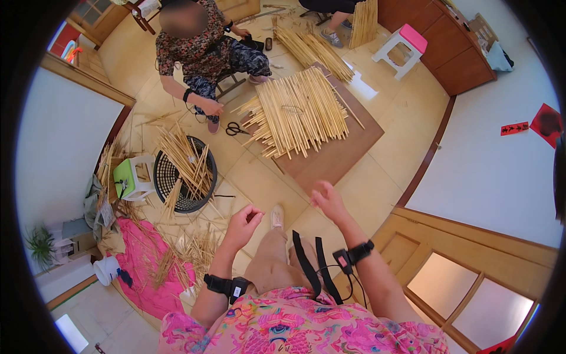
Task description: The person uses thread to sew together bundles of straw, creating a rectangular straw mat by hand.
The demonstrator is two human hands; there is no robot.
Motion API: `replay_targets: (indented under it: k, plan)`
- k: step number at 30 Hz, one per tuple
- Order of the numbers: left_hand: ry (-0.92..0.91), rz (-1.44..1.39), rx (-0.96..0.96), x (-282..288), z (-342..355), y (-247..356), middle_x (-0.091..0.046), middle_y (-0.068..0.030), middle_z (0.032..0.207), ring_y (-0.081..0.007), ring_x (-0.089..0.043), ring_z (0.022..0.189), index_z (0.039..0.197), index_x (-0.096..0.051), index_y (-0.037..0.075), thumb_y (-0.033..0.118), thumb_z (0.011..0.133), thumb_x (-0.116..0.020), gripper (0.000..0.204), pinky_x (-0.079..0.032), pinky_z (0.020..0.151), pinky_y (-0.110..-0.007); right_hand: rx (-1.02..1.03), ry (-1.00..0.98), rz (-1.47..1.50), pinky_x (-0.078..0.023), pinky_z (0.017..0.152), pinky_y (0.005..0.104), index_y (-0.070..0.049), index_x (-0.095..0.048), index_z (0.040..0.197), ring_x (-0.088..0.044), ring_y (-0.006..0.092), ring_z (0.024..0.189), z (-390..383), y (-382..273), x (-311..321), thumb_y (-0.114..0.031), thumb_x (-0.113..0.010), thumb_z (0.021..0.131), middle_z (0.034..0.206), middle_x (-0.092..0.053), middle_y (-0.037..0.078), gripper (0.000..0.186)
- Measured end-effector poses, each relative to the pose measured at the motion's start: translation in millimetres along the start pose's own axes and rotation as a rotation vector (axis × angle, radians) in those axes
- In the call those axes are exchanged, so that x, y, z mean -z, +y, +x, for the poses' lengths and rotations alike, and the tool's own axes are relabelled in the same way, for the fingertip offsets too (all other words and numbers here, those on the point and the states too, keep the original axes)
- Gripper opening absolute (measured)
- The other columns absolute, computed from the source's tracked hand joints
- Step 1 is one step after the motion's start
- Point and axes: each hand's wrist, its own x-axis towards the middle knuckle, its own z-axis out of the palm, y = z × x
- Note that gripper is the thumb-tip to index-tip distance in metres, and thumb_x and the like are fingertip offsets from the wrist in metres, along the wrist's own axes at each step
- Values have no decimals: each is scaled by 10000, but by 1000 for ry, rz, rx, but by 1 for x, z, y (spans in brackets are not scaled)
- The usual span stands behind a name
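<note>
My left hand is raised in front of my lap, its fingers curled against the thumb. Whatever may be inside that pinch is too small or hidden to make out. Farther right, my right hand hovers near the front corner of a brown board, fingers loosely bent and apart, nothing visible in them. On the board lies a thick layer of pale straw-coloured stalks, side by side, with a thin loop of cord or wire on top. Black-handled scissors rest on the floor beside the board's left side.
A dark basket of stalks stands left, by a green-topped stool. Loose stalks litter a pink cloth. Another person sits across from me. A pink-topped stool and more stalks are at the back.
</note>
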Motion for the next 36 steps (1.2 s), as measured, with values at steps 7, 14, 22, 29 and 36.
replay_targets:
  k: [7, 14, 22, 29, 36]
  plan:
    - [63, 30, 98, -20, 44, -9, -557, 12, 742, -63, -506, 691, 960, -617, 10, 109, 925, -586, 110, -422, 630, -210, 3, -63, -204, -517, 638, 371, -38, -271, 1457, -636, 254, 695, 239, -55, 21, -185, -583, 877, 854, -657, 179, 675]
    - [139, -79, 325, -18, 58, -59, -581, -5, 769, -71, -530, 717, 978, -618, 2, 83, 925, -580, 104, -440, 662, -212, 120, -66, -654, -454, 893, 477, -45, -217, 1475, -578, 448, 1034, 399, -85, -5, -239, -543, 878, 1097, -599, 322, 707]
    - [219, -157, 476, 10, 96, -92, -633, -18, 808, -73, -564, 734, 972, -634, 10, 95, 916, -605, 106, -476, 697, -224, 41, -34, -865, -465, 867, 481, -58, -147, 1494, -596, 444, 990, 502, -79, -26, -262, -542, 887, 1050, -633, 290, 753]
    - [270, -145, 458, 37, 115, -84, -634, -9, 793, -68, -563, 720, 960, -644, 9, 88, 911, -611, 99, -475, 670, -223, -100, -42, -1133, -488, 836, 473, -131, -81, 1519, -634, 385, 970, 523, -92, -45, -199, -488, 899, 1075, -650, 236, 745]
    - [254, -106, 458, 49, 137, -80, -636, -19, 771, -70, -566, 705, 949, -648, 12, 80, 903, -618, 87, -473, 661, -222, -106, -41, -1088, -499, 814, 471, -175, -87, 1527, -652, 378, 947, 544, -80, -47, -117, -465, 873, 1064, -659, 232, 758]
